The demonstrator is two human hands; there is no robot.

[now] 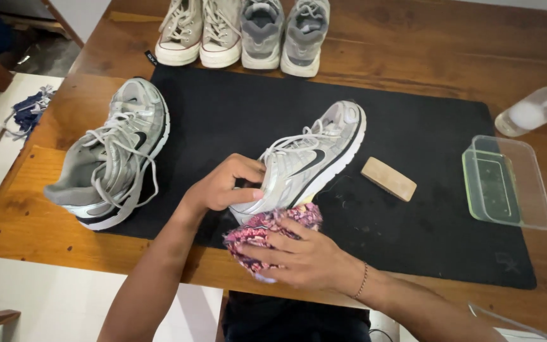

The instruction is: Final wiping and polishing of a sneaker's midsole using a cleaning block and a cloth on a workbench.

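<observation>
Two hands work one sneaker (308, 161), toe toward them, heel up-right: left hand (223, 187) grips it, right hand (305, 256) clamps cloth (267, 231).

I take this for a home: a worn wooden table (425, 63) on pale tiled floor (39, 297), a black mat (413, 234) spread on it, two pairs of sneakers (242, 31) lined up at the upper edge.

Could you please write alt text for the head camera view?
The left hand steadies a silver sneaker on a black mat while the right hand presses a pink cloth to its heel. Its mate lies left; a wooden brush lies right.
</observation>
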